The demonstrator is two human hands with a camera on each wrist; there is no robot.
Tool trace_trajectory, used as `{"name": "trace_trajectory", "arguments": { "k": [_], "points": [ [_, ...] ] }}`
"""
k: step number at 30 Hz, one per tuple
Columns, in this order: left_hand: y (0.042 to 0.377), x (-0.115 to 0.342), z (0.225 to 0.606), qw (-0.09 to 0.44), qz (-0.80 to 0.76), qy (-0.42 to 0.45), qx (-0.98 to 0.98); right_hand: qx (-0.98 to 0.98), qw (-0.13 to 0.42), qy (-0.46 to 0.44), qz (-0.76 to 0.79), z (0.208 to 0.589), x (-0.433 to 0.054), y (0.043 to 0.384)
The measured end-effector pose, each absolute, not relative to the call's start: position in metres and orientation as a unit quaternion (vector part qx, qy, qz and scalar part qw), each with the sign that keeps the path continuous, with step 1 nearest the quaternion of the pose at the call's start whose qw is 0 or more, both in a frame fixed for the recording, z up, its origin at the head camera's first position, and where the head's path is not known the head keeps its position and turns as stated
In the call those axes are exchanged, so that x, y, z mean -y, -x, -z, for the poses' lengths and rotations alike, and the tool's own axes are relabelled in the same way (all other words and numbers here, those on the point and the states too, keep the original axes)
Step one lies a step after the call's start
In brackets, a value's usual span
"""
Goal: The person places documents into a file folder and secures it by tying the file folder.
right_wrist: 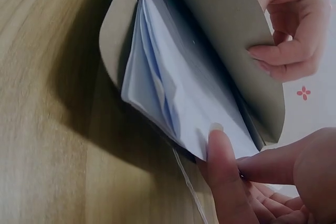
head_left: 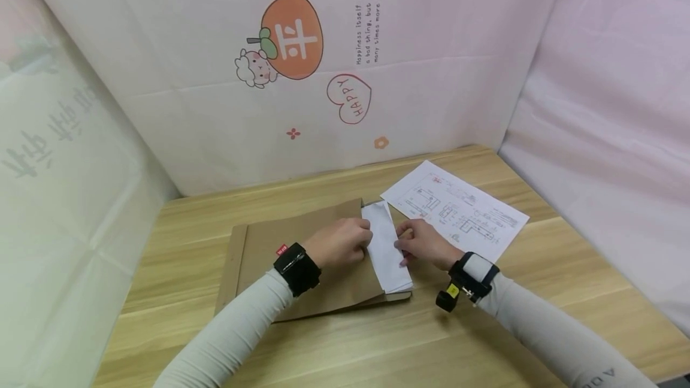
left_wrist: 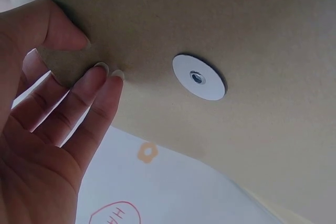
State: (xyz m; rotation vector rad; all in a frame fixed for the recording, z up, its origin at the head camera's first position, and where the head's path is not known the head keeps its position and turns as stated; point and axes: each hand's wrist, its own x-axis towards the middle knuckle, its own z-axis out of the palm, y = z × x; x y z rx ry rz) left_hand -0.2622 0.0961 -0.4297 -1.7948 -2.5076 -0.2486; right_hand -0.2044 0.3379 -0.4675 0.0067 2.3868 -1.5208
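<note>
A brown kraft paper file folder point(head_left: 318, 280) lies on the table, its right end held apart. The left hand point(head_left: 341, 241) pinches the edge of its upper panel, lifting it off a stack of white papers point(head_left: 384, 250) inside. At the outer edge of that stack, the right hand point(head_left: 426, 243) holds the sheets between thumb and fingers. Seen from the right wrist, the papers point(right_wrist: 173, 82) stick out of the folder mouth, slightly fanned. A white round button point(left_wrist: 198, 78) sits on the folder's panel near the left hand point(left_wrist: 52, 108) in the left wrist view.
A printed sheet with drawings point(head_left: 463, 208) lies on the wooden table point(head_left: 458, 340) behind the right hand. A thin white string point(right_wrist: 190, 184) hangs below the folder. White printed cloth point(head_left: 215, 106) stands along the back and both sides.
</note>
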Motion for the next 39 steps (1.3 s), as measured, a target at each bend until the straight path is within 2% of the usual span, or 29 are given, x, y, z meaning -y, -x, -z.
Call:
{"name": "trace_trajectory", "arguments": {
  "k": [15,24,39],
  "points": [
    [0.259,-0.098,0.432,0.03,0.084,0.586,0.805,-0.819,0.167,-0.005,0.548,0.478,-0.329,0.207],
    [0.261,-0.099,0.434,0.032,0.083,0.588,0.804,-0.815,0.156,-0.002,0.558,0.477,-0.327,0.207],
    [0.258,-0.101,0.43,0.04,0.088,0.593,0.8,-0.814,0.156,0.035,0.559,0.482,-0.324,0.204]
  ]
}}
